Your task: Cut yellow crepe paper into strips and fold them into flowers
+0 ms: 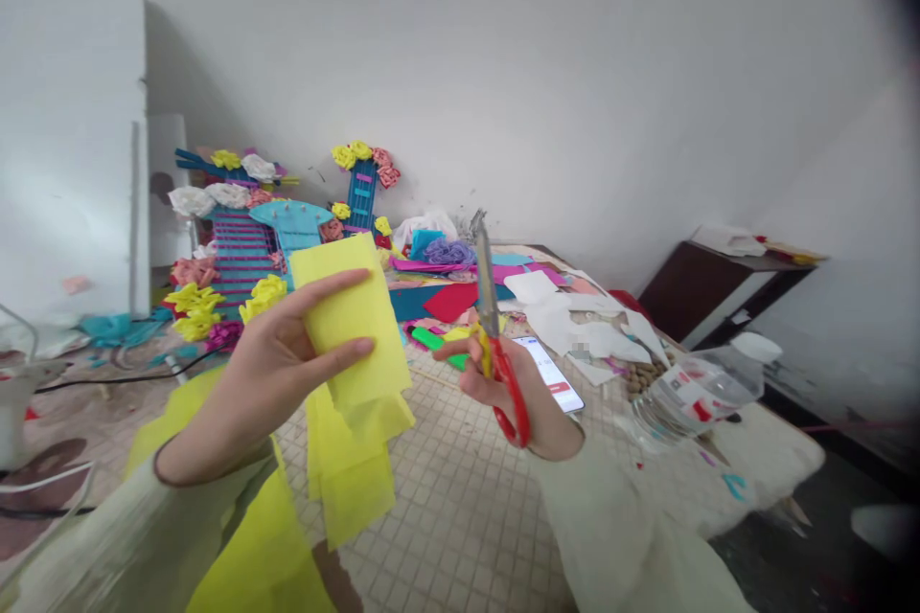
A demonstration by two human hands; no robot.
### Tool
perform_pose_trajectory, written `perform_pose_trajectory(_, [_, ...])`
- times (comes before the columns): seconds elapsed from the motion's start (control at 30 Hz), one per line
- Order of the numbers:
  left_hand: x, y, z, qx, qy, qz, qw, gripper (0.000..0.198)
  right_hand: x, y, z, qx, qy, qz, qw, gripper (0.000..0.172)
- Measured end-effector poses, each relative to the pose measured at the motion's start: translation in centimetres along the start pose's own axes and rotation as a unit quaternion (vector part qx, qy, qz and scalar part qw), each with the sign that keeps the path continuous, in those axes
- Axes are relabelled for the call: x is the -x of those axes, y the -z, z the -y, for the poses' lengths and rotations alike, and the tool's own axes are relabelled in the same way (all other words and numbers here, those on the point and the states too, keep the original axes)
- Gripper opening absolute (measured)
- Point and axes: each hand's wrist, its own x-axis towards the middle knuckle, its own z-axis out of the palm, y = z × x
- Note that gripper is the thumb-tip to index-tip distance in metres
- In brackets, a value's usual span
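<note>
Head view: left hand point(277, 374) raised, palm toward camera, fingers and thumb pinched on folded yellow paper point(350, 321), more sheets hanging below the grip. Right hand point(514, 393) closed around red scissors point(495, 335) handles, blades together, pointing up, just right of the paper, not touching it.

the left hand point(265, 374) hides its thumb behind the paper point(352, 326) it pinches. below that grip a bigger yellow sheet point(251, 536) runs off the bottom edge, as do the left sleeve point(107, 536) and right sleeve point(618, 536). the right hand point(517, 393) covers much of the scissors' point(495, 326) red handles. it also hides the near end of the phone point(557, 378) just beyond that grip, whose screen is too small to read. right of that grip a jar point(690, 393) is blurred, its label unreadable.
</note>
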Motion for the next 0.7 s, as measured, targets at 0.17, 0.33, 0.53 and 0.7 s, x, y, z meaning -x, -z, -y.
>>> perform_pose_trajectory(0.17, [0.2, -0.6, 0.2, -0.02, 0.011, 0.026, 0.999, 0.051, -1.4, -2.1, 0.8, 0.015, 0.029, 0.024, 0.999, 0.036])
perform_pose_trajectory(0.33, [0.2, -0.7, 0.5, -0.053, -0.005, 0.009, 0.999, 0.05, -1.4, -2.1, 1.5, 0.087, 0.015, 0.027, 0.996, 0.034])
perform_pose_trajectory(0.53, [0.0, -1.0, 0.8, -0.081, -0.015, -0.013, 0.997, 0.049, -1.3, -2.3, 1.9, 0.176, 0.01, 0.006, 0.984, 0.029])
perform_pose_trajectory(0.7, [0.0, -0.8, 1.2, -0.115, -0.025, -0.001, 0.993, 0.05, -1.6, -2.2, 1.0, 0.255, 0.018, -0.013, 0.967, 0.025])
